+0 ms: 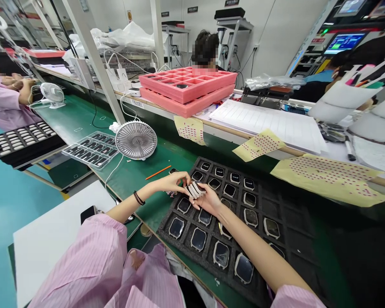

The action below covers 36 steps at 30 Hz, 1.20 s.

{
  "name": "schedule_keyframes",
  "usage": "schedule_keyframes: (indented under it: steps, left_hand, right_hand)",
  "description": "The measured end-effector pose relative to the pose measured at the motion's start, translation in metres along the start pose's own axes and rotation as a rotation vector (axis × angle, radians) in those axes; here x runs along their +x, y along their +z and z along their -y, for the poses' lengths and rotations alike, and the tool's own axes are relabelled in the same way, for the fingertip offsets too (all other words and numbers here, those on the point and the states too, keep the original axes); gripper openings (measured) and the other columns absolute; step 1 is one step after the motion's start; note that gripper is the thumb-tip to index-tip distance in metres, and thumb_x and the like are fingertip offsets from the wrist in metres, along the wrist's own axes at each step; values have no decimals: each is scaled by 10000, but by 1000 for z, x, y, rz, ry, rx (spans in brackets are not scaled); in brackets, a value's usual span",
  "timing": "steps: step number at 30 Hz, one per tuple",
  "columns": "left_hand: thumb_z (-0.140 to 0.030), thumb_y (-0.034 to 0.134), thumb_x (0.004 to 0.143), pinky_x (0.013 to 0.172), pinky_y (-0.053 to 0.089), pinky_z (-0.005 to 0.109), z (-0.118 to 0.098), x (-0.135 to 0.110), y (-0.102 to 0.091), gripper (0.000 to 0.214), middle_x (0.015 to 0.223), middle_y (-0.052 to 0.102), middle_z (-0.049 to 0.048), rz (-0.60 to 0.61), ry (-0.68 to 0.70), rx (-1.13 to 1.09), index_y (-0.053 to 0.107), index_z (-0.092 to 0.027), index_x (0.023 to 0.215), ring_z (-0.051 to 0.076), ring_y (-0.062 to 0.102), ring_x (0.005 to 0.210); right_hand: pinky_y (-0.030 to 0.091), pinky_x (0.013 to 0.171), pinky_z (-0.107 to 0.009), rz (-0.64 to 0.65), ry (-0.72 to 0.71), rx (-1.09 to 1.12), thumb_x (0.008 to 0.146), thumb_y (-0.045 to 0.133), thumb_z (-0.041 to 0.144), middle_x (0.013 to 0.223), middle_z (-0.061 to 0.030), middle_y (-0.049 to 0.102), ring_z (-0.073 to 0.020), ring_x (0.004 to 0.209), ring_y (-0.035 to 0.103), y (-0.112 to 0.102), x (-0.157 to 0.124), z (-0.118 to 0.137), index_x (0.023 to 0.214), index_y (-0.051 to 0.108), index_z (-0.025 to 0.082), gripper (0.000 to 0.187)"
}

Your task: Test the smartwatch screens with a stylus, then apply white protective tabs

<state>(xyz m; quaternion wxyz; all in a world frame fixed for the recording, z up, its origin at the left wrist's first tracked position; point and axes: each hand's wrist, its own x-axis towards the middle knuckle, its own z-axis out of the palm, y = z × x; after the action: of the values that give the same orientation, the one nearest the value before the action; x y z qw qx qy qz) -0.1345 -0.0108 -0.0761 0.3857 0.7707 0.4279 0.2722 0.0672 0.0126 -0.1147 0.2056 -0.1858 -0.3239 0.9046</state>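
Right hand [211,200] points to 10 o'clock, gripping case stack [195,191], long axis roughly 9-to-3. Left hand [171,182] points to 2, fingertips at stack; can't tell if pinching.

One camera, head-worn. Looked forward and down from above the wearer's lap [147,280], which filled the bottom edge. Left hand [174,182] and right hand [211,200] lay near, about mid-frame. Wide field: floor [0,179] at left margin, monitor [345,43] upper right, wall [272,34] well back along the top.
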Motion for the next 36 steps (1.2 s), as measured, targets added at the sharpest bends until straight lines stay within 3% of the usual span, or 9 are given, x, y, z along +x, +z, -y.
schedule_keyframes:
  steps: [4, 8, 14, 18, 22, 24, 28, 31, 36]
  left_hand:
    - [-499, 645, 840, 642, 452, 234, 11, -20, -1, 370, 881, 637, 40, -46, -31, 208, 580, -148, 938, 138, 615, 744]
    - [-413, 539, 929, 829, 452, 271, 19, -43, -4, 278, 998, 670, 87, -11, -4, 351, 679, -172, 935, 174, 613, 912]
    - [-313, 493, 952, 812, 423, 262, 27, -50, 0, 260, 1005, 685, 83, -6, 18, 505, 730, -221, 901, 172, 596, 878]
    - [-319, 452, 976, 822, 427, 282, 28, -49, 0, 302, 980, 694, 89, -79, 42, 555, 723, -197, 917, 178, 612, 887]
    - [-350, 438, 990, 872, 459, 317, 9, -43, 2, 339, 1013, 682, 116, -268, 130, 489, 719, -160, 993, 201, 618, 968]
    - [-360, 480, 975, 875, 483, 317, -5, -37, 6, 314, 1016, 673, 112, -306, 220, 411, 730, -172, 997, 196, 615, 973]
    - [-328, 516, 961, 871, 502, 322, -20, -22, 17, 268, 1074, 643, 119, -255, 365, 395, 743, -187, 975, 191, 595, 999]
    - [-279, 516, 962, 875, 496, 324, -19, -16, 21, 241, 1066, 630, 119, -257, 431, 421, 735, -177, 969, 183, 588, 986]
    - [-295, 589, 922, 922, 474, 346, -18, -12, 17, 164, 1077, 607, 109, -204, 361, 348, 693, -168, 933, 193, 576, 1011]
  right_hand:
    - [400, 342, -250, -10, 14, -1, 874, 456, 329, 789, -49, 672, -195, 546, 601, 1, -1, 1, 1209, 555, 180, 379]
    - [347, 315, -238, -38, 19, 30, 895, 382, 327, 887, -99, 712, -192, 525, 586, 2, -1, 2, 1347, 452, 160, 487]
    - [283, 323, -215, -69, -11, 82, 906, 349, 334, 900, -118, 721, -169, 512, 577, 1, -3, 3, 1225, 546, 140, 422]
    - [268, 331, -214, -49, 3, 99, 906, 349, 341, 893, -128, 721, -177, 508, 578, 0, -3, 4, 1225, 537, 137, 423]
    - [253, 333, -208, -25, 38, 118, 920, 315, 343, 871, -118, 715, -171, 504, 563, 1, -2, 7, 1191, 547, 150, 405]
    - [242, 329, -204, 3, 49, 129, 926, 306, 344, 826, -96, 702, -164, 501, 554, 1, -2, 8, 1141, 569, 161, 385]
    - [230, 310, -206, 39, 61, 136, 924, 322, 334, 707, -43, 642, -160, 491, 543, 1, -4, 9, 986, 601, 169, 329]
    - [226, 298, -209, 60, 71, 129, 925, 321, 332, 704, -34, 622, -162, 488, 535, 1, -4, 10, 989, 595, 167, 326]
    - [238, 293, -204, 96, 103, 101, 927, 315, 355, 692, -37, 610, -159, 482, 522, 1, -3, 9, 951, 589, 166, 334]
